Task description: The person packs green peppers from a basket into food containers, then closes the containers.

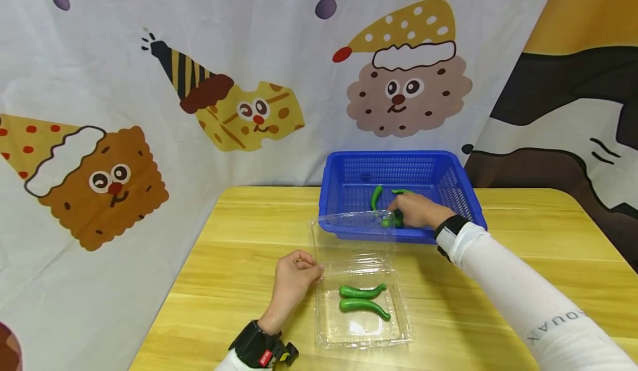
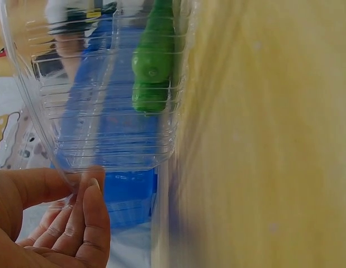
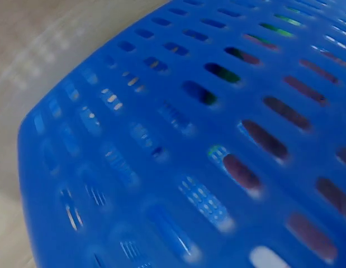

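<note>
My left hand (image 1: pixel 295 279) pinches the left rim of a clear plastic clamshell box (image 1: pixel 339 332) near its hinge; in the left wrist view the thumb and forefinger (image 2: pixel 41 187) meet at that rim. The lid stands open, tilted up toward the basket. Side by side in the box lie two green chili peppers, a straighter one (image 1: pixel 363 292) behind a curved one (image 1: pixel 364 306). My right hand (image 1: pixel 421 211) reaches down into a blue plastic basket (image 1: pixel 330 194), among green peppers (image 1: pixel 376 196). Its fingertips are hidden, so I cannot tell whether they hold a pepper.
The basket's slotted wall (image 3: pixel 161 139) fills most of the right wrist view. The box's raised lid (image 1: pixel 344 243) overlaps the basket's front in the head view. Behind the wooden table (image 1: pixel 239 238) hangs a cloth (image 1: pixel 279 39) with cartoon biscuits.
</note>
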Tool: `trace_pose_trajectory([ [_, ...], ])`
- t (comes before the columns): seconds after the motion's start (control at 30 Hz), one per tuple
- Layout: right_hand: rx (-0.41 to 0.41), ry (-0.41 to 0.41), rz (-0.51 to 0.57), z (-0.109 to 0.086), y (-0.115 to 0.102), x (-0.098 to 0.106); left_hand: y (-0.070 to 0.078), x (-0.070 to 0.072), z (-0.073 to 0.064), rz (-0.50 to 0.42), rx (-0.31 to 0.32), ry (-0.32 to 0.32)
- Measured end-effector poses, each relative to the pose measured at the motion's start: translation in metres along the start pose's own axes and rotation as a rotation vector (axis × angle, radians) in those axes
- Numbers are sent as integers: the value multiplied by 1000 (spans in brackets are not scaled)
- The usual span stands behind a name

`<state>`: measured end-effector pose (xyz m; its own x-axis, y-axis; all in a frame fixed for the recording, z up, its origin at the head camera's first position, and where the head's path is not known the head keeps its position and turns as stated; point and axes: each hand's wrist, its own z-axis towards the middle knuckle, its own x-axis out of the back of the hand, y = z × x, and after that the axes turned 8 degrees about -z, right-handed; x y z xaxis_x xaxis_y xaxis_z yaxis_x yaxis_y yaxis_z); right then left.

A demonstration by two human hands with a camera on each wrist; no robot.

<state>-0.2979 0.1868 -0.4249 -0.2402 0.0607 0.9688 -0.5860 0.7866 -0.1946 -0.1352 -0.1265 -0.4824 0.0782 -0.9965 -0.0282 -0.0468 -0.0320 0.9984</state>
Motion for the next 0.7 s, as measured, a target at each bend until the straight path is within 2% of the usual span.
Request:
trace_pose_trajectory([
  [0.37,15,29,-111,4,1,-5,0,0,0,9,-7,0],
  [0.43,29,16,-112,4,2,-5,0,0,0,6,-8,-2],
  [0.7,3,-56,-101,7,1,-8,1,0,0,2,-5,0],
])
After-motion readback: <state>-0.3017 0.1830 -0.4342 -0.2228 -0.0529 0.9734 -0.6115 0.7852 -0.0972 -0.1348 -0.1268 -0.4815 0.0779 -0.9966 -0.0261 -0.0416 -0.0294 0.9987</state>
